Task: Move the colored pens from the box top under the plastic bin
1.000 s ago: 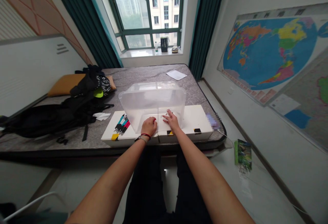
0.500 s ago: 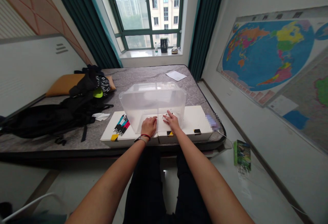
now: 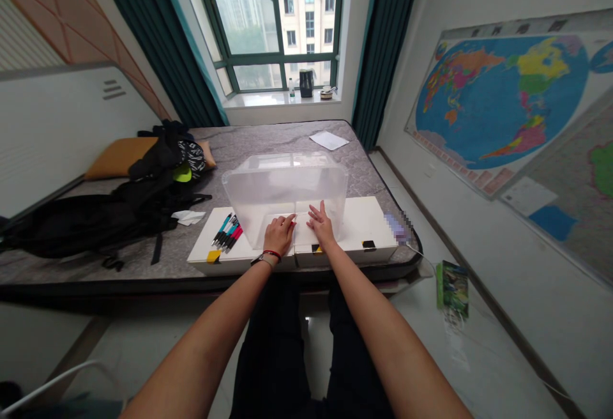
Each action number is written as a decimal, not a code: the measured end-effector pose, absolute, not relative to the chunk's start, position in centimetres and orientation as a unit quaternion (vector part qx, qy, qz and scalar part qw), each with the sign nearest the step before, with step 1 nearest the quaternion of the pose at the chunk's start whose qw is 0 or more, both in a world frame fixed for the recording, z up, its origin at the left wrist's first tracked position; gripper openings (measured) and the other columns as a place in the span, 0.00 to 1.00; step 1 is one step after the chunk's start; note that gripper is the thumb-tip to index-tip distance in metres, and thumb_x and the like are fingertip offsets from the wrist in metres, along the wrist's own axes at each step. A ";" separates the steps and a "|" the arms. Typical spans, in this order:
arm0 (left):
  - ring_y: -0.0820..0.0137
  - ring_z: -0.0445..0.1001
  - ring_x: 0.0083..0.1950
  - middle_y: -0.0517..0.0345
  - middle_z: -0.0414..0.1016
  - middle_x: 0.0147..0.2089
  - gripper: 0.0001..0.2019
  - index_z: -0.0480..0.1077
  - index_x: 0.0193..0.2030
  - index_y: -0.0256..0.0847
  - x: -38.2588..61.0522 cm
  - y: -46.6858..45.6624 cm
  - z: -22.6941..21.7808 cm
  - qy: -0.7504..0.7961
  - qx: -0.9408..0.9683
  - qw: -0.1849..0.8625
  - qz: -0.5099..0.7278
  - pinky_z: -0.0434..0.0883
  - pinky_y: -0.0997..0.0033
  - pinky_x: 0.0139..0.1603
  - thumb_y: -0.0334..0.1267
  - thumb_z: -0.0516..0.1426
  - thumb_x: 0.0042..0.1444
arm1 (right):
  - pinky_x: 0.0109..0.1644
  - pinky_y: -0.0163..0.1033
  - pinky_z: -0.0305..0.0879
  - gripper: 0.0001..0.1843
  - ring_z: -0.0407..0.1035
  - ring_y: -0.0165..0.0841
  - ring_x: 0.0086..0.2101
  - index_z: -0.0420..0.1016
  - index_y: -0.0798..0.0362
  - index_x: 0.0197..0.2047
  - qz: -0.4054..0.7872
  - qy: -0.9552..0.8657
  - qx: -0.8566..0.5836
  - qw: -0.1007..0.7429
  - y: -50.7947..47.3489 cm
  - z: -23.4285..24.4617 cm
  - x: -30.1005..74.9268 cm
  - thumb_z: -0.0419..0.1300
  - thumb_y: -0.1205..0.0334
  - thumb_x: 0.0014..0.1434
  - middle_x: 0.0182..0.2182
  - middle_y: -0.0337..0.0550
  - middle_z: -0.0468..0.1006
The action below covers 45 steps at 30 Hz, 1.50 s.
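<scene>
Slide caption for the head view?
A person's left hand and right hand at a clear plastic bin, pens beside it.

Head-worn view, forward and downward

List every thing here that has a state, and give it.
clear bin, upright, lidless
left hand, fingers extended at bin's front
right hand, open, fingers spread at bin's front
pens, lying bunched left of bin
curtains, drawn open
window, shut
black bag, lying flat

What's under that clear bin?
The bin sits on white boards on the bed. The left hand and right hand cover its near edge; its frosted walls blur the rest.
</scene>
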<state>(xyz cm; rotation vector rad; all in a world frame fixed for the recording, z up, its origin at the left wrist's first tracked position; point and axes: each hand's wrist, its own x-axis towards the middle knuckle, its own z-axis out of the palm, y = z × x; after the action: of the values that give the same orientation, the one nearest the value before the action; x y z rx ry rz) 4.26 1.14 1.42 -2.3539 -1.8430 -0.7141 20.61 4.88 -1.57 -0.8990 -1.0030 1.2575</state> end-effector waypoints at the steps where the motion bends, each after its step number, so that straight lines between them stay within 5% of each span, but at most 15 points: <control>1: 0.62 0.67 0.48 0.50 0.72 0.47 0.20 0.63 0.62 0.47 4.2 1.2 1.3 -0.601 -0.763 0.032 -0.236 0.63 0.63 0.49 0.44 0.43 0.67 | 0.50 0.44 0.73 0.24 0.66 0.42 0.56 0.76 0.45 0.52 0.542 -0.438 -0.389 0.602 4.8 -1.5 20.6 0.62 0.63 0.49 0.71 0.37 0.37; 5: 0.62 0.68 0.49 0.48 0.72 0.48 0.20 0.61 0.62 0.43 4.1 1.5 0.8 -0.592 -0.761 0.013 -0.265 0.64 0.63 0.53 0.40 0.42 0.68 | 0.47 0.43 0.74 0.20 0.73 0.38 0.48 0.77 0.50 0.48 0.562 -0.431 -0.396 0.585 4.5 -0.9 20.5 0.62 0.61 0.50 0.63 0.48 0.64; 9: 0.63 0.68 0.49 0.48 0.73 0.48 0.19 0.63 0.61 0.42 3.9 1.8 0.4 -0.576 -0.771 0.000 -0.272 0.65 0.62 0.54 0.40 0.43 0.68 | 0.40 0.40 0.74 0.15 0.76 0.33 0.33 0.78 0.55 0.41 0.565 -0.451 -0.425 0.545 4.3 -0.5 20.4 0.64 0.58 0.51 0.39 0.49 0.81; 20: 0.66 0.72 0.46 0.54 0.73 0.44 0.20 0.64 0.62 0.50 3.8 1.4 0.7 -0.576 -0.785 -0.013 -0.229 0.67 0.70 0.45 0.47 0.45 0.67 | 0.34 0.34 0.68 0.16 0.72 0.30 0.28 0.79 0.54 0.36 0.504 -0.579 -0.422 0.483 4.1 -0.4 20.2 0.66 0.50 0.51 0.29 0.41 0.79; 26: 0.66 0.75 0.42 0.54 0.76 0.44 0.20 0.65 0.59 0.44 4.0 1.3 0.7 -0.599 -0.754 -0.035 -0.268 0.68 0.70 0.43 0.49 0.50 0.64 | 0.32 0.34 0.69 0.15 0.71 0.28 0.26 0.74 0.55 0.34 0.562 -0.448 -0.442 0.536 4.6 -0.4 20.5 0.63 0.51 0.53 0.27 0.42 0.78; 33: 0.66 0.76 0.42 0.53 0.77 0.42 0.15 0.67 0.51 0.44 4.2 1.2 0.9 -0.612 -0.747 -0.023 -0.259 0.68 0.70 0.41 0.46 0.45 0.67 | 0.31 0.34 0.70 0.13 0.72 0.28 0.26 0.74 0.55 0.35 0.573 -0.411 -0.446 0.550 4.6 -0.3 20.4 0.63 0.54 0.53 0.30 0.46 0.80; 45: 0.65 0.76 0.43 0.52 0.76 0.45 0.22 0.55 0.65 0.42 4.2 1.3 0.5 -0.620 -0.733 -0.015 -0.279 0.69 0.69 0.40 0.41 0.48 0.65 | 0.35 0.35 0.72 0.08 0.75 0.29 0.28 0.71 0.55 0.36 0.618 -0.418 -0.410 0.525 4.3 0.1 20.6 0.63 0.63 0.52 0.30 0.46 0.81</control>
<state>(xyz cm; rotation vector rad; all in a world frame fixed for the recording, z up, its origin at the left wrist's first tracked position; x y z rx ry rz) 4.22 1.30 0.47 -2.3255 -1.9677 -0.8835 20.58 4.35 0.08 -0.9815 -1.0000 1.4782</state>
